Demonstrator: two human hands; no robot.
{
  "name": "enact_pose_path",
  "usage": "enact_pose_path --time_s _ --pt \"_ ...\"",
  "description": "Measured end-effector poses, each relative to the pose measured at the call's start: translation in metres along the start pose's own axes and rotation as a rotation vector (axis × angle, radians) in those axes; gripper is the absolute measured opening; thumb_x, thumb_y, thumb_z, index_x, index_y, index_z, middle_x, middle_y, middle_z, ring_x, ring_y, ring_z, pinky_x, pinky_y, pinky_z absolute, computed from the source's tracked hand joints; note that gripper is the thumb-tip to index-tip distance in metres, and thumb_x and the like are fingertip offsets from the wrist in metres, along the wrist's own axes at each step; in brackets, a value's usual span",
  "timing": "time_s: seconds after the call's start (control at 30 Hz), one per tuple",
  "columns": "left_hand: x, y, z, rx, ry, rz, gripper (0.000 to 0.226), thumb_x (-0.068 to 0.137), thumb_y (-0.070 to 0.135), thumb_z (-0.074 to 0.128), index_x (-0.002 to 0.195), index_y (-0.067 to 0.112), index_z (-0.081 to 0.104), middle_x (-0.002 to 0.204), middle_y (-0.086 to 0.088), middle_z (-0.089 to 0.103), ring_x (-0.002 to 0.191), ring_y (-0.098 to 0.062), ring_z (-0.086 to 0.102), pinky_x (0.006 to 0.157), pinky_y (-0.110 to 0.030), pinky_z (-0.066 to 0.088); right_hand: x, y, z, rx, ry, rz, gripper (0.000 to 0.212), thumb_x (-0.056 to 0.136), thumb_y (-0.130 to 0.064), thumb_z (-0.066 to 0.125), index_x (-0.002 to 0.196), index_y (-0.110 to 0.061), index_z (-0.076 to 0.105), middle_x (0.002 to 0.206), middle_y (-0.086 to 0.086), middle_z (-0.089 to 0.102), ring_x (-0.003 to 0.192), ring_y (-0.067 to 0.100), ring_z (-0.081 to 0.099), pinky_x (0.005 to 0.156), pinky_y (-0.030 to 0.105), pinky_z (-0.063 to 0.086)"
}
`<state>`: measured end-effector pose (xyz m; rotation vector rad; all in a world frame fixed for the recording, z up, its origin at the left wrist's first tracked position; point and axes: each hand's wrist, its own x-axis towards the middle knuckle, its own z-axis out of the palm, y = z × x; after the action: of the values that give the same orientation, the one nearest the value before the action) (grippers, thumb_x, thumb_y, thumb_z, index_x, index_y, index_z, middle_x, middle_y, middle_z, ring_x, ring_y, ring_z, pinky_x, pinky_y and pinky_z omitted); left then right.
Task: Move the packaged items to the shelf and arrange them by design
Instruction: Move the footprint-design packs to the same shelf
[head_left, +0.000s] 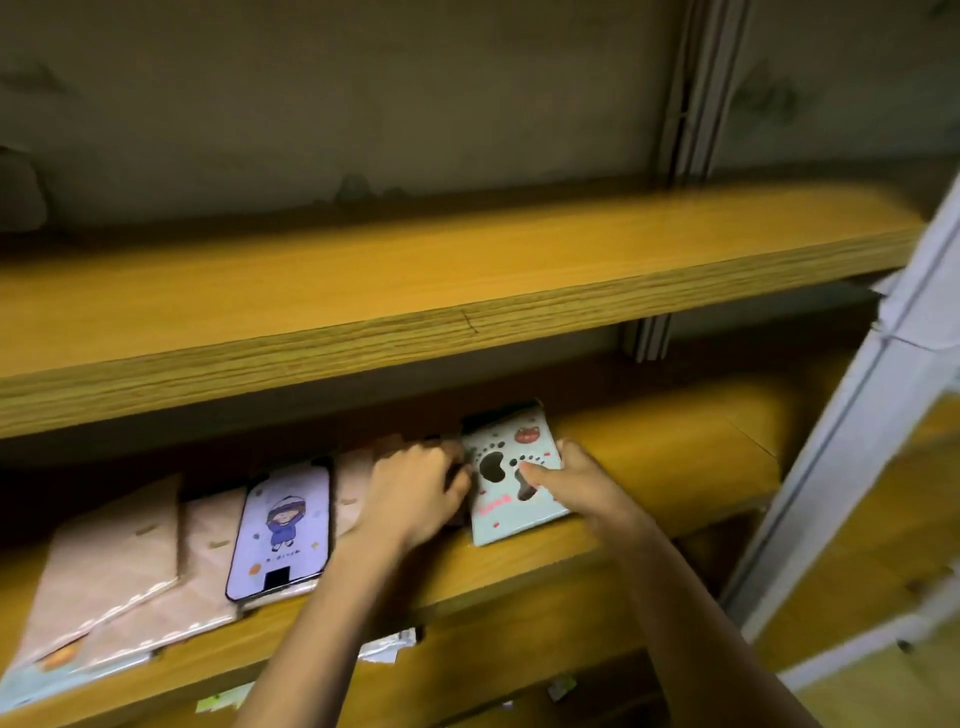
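Note:
A pale green packaged item with black paw prints lies on the lower wooden shelf. My right hand grips its right edge, thumb on its face. My left hand holds its left edge with curled fingers. To the left lies a white packaged item with a cartoon figure in blue. It rests on pinkish-beige packages spread along the shelf's left part. One more beige package shows behind my left hand.
An upper wooden shelf overhangs the lower one, with little height between them. A white metal upright stands at the right. Scraps of paper show below the lower shelf's front edge.

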<state>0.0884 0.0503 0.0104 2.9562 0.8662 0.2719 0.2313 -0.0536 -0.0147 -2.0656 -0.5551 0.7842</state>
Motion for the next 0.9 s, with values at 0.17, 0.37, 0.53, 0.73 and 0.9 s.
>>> enact_pose_path --time_s 0.17,0.37,0.53,0.73,0.9 --pt "0.011 0.023 0.007 -0.073 0.033 0.112 0.029 0.095 0.040 0.039 0.115 0.028 0.054 0.119 -0.004 0.064 0.109 -0.027 0.058 0.081 -0.035 0.046 -0.034 0.028 -0.042 0.174 0.093 0.011 0.036 0.094 -0.027 0.055 0.124 -0.012 0.044 0.118 0.003 0.060 0.089 0.013 0.063 0.055 0.016 0.049" --pt "0.028 0.086 0.016 -0.097 0.017 0.279 0.031 0.095 0.042 0.038 0.113 0.023 0.055 0.121 -0.004 0.062 0.112 -0.027 0.056 0.082 -0.035 0.046 -0.077 0.063 -0.099 0.405 0.215 0.085 0.039 0.089 -0.022 0.061 0.123 -0.007 0.048 0.121 0.012 0.062 0.110 0.029 0.061 0.095 0.046 0.051" --pt "0.030 0.155 0.016 -0.099 0.003 0.409 0.032 0.096 0.041 0.038 0.118 0.023 0.053 0.123 -0.002 0.059 0.111 -0.023 0.056 0.083 -0.034 0.046 -0.114 0.099 -0.145 0.503 0.261 0.051 0.011 0.091 -0.014 0.057 0.101 -0.013 0.053 0.096 0.006 0.066 0.095 0.024 0.063 0.092 0.043 0.051" --pt "0.027 0.240 0.016 -0.098 0.049 0.471 0.029 0.096 0.041 0.039 0.111 0.022 0.055 0.120 0.000 0.061 0.108 -0.023 0.057 0.078 -0.034 0.044 -0.149 0.141 -0.211 0.502 0.294 0.044 0.013 0.091 -0.017 0.057 0.103 -0.016 0.054 0.091 0.000 0.069 0.081 0.014 0.069 0.068 0.029 0.057" --pt "0.026 0.310 0.026 -0.153 0.082 0.503 0.029 0.095 0.041 0.039 0.112 0.024 0.055 0.118 0.002 0.062 0.105 -0.019 0.059 0.078 -0.031 0.045 -0.166 0.173 -0.273 0.492 0.334 0.071 0.036 0.089 -0.019 0.059 0.123 -0.009 0.048 0.109 0.008 0.066 0.098 0.024 0.065 0.087 0.040 0.054"
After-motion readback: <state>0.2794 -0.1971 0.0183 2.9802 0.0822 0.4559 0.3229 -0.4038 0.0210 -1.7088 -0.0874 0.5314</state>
